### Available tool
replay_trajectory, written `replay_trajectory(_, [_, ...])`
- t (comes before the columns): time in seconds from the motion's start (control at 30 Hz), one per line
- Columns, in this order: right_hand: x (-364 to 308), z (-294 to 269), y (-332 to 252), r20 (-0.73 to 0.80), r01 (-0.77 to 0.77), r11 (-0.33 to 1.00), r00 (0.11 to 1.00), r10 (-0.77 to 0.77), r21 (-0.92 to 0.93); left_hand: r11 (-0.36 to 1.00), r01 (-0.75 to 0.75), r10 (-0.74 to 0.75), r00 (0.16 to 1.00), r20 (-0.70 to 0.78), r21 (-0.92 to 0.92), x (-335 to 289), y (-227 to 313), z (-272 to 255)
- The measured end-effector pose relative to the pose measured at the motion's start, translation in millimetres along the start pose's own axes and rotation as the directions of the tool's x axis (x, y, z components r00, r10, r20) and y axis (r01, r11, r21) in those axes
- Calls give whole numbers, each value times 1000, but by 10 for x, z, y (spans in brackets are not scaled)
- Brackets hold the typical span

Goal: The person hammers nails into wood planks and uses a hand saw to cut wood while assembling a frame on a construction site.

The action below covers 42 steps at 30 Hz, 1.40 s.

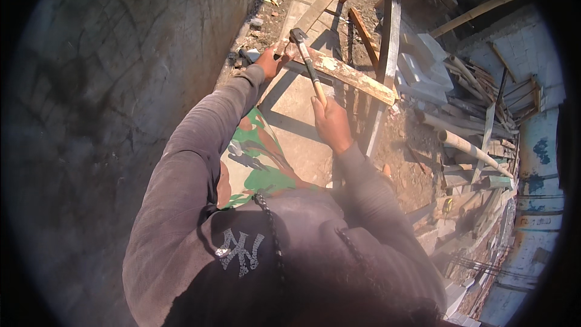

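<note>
The right hand (331, 122) is gripping a wooden-handled steel hammer (307, 63), its head reaching the left hand (270, 60), which is closing on a weathered paint-flecked wooden plank (351, 76).

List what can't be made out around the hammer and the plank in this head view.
- Hammer head's contact with the plank: too small, blurred by haze.
- Any nail: not discernible.
- Left hand fingertips: hidden behind the plank end.
- Right hand palm on the handle: turned away.
- Plank's support: lost among the wooden frame and shadows.
</note>
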State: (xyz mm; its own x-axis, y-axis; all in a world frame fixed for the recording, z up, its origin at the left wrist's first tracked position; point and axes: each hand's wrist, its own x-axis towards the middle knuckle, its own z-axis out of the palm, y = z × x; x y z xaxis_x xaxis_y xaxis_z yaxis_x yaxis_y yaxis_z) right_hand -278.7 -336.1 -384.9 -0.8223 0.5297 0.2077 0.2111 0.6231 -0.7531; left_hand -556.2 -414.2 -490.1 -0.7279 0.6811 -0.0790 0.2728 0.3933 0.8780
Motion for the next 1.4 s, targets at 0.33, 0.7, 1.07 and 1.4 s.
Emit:
replay_trajectory(0.33, [3, -444, -715, -460, 522, 549, 849, -261, 652, 999, 17, -16, 1000, 20, -27, 55, -104, 83])
replay_trajectory(0.7, [62, -190, -446, -114, 55, 978, 993, -32, 201, 997, 22, -25, 999, 30, 77, -5, -55, -18])
replay_trajectory(1.07, [1, 114, 31, -4, -142, 989, 990, 143, 50, 998, -23, 17, 993, 119, 51, -48, 55, -104])
replay_trajectory(1.4, [-25, 93, 19, -263, 125, 925, 964, -28, 358, 998, -56, 52, 993, 105, 41, 2, 19, -11])
